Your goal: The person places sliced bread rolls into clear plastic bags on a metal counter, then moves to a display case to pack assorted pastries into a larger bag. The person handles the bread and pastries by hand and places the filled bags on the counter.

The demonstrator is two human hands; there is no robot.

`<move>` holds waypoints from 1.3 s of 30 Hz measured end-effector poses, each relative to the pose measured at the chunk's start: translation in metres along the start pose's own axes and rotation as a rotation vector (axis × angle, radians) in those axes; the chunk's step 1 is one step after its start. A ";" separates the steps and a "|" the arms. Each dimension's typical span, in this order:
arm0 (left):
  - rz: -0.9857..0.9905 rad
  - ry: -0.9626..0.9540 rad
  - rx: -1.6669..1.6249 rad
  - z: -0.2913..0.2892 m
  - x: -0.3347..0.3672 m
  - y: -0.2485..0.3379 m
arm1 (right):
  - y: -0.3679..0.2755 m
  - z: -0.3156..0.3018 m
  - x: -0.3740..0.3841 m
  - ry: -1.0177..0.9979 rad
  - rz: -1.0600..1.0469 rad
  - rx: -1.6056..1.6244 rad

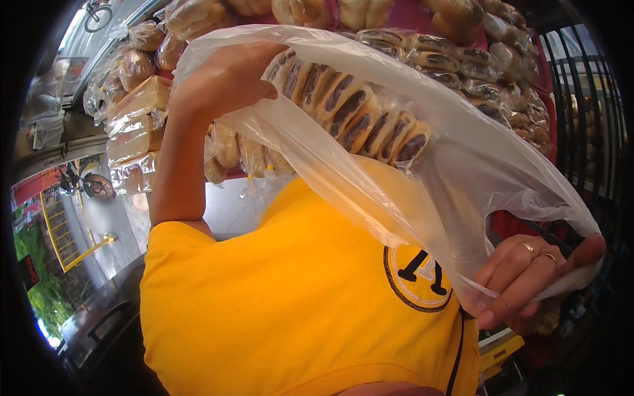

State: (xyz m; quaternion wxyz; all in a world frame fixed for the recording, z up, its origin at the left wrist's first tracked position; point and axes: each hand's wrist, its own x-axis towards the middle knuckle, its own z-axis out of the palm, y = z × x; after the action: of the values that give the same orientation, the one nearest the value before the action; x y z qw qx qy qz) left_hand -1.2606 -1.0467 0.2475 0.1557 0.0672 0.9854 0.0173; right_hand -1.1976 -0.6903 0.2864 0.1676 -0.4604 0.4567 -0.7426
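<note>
A translucent white plastic bag (456, 178) stretches between my two hands, its mouth spread wide. My left hand (224, 76) is partly under the film at the upper left, its thumb apart from the outstretched fingers; the film lies over it. At the lower right, my right hand (522, 280) is closed on the other end of the bag, pulling the film taut over its fingers. Through the gap shows a row of oblong buns with dark filling (356, 112) in clear wrapping. Whether they lie in the bag or behind it I cannot tell.
Wrapped loaves (139, 129) are stacked at the left, with round buns (135, 69) above them. More dark-filled buns (439, 63) and packs of rolls lie on a red surface (409, 16). Black bars (584, 99) stand at the right; a yellow railing (59, 231) is outside at the left.
</note>
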 end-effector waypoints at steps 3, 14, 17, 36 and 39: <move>0.068 0.152 -0.062 0.036 -0.002 -0.011 | 0.000 0.013 -0.002 0.041 0.051 -0.032; 0.103 0.051 -0.169 0.045 0.034 0.007 | 0.010 0.024 0.008 0.166 -0.083 -0.367; 0.123 0.261 -0.297 0.082 0.046 -0.002 | 0.010 0.017 0.014 -0.046 -0.056 -0.241; 0.119 0.115 -0.338 0.050 0.034 0.007 | 0.009 0.027 0.017 0.181 0.028 -0.184; 0.274 0.184 -0.258 0.069 0.035 0.015 | 0.009 0.028 0.013 0.166 0.012 -0.174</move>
State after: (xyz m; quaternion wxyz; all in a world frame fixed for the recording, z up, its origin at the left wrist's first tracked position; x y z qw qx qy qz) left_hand -1.2701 -1.0260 0.1722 0.0683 0.1784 0.9667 0.1705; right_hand -1.1824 -0.7186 0.2903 0.0933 -0.4074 0.5344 -0.7347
